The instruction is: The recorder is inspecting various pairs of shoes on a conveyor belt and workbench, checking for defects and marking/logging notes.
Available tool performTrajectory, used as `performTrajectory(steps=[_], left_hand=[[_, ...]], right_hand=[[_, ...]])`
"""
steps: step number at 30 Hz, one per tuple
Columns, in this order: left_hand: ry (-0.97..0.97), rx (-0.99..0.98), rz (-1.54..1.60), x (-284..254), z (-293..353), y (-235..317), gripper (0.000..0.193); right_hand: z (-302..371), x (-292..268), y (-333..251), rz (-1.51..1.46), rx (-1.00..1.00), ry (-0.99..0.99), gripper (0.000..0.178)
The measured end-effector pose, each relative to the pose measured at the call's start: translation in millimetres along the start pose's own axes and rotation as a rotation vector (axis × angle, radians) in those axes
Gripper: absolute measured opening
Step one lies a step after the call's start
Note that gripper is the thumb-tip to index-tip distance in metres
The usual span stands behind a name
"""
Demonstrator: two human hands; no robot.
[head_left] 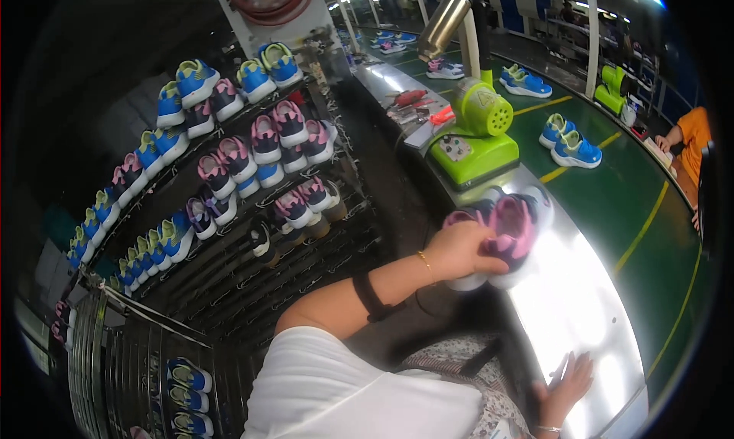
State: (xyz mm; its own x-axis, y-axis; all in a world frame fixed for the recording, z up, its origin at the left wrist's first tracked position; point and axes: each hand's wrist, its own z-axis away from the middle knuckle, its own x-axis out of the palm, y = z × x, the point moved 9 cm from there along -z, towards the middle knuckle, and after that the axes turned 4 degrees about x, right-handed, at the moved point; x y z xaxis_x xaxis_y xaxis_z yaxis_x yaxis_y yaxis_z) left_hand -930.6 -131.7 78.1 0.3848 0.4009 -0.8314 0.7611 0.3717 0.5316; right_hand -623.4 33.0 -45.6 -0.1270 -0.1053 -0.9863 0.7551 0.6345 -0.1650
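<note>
My left hand (460, 249) is closed on a pair of navy-and-pink sneakers (514, 226) with pale soles. It holds them at the metal worktop's edge, beside the green machine's base; whether the soles touch the metal I cannot tell. Motion blurs the shoes slightly. Lower right, my right hand (567, 385) rests on the shiny metal worktop (585, 305), fingers spread and nothing in them. Just beyond the sneakers stands a lime-green machine (475, 160) with a round perforated housing.
To the left, a tiered rack (306, 244) carries many blue and navy-pink sneakers. A green conveyor belt (612, 202) with yellow lines runs along the right, bearing blue sneakers (572, 142). Another person in an orange sleeve (692, 133) sits across it. A metal nozzle (447, 26) hangs above.
</note>
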Motion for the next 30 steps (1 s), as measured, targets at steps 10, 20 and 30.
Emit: performTrajectory(steps=[10, 20, 30], left_hand=[[0.969, -0.221, -0.835, -250, 91, -67, 0.049], [0.816, -0.655, -1.260, -510, 66, -133, 0.060], [0.640, -0.991, -1.096, -547, 60, -172, 0.062]], right_hand=[[5, 23, -9, 0.027, -0.248, -0.013, 0.070], [8, 22, 2, 0.004, -0.177, -0.073, 0.071], [10, 20, -2, 0.033, -0.132, -0.097, 0.067]])
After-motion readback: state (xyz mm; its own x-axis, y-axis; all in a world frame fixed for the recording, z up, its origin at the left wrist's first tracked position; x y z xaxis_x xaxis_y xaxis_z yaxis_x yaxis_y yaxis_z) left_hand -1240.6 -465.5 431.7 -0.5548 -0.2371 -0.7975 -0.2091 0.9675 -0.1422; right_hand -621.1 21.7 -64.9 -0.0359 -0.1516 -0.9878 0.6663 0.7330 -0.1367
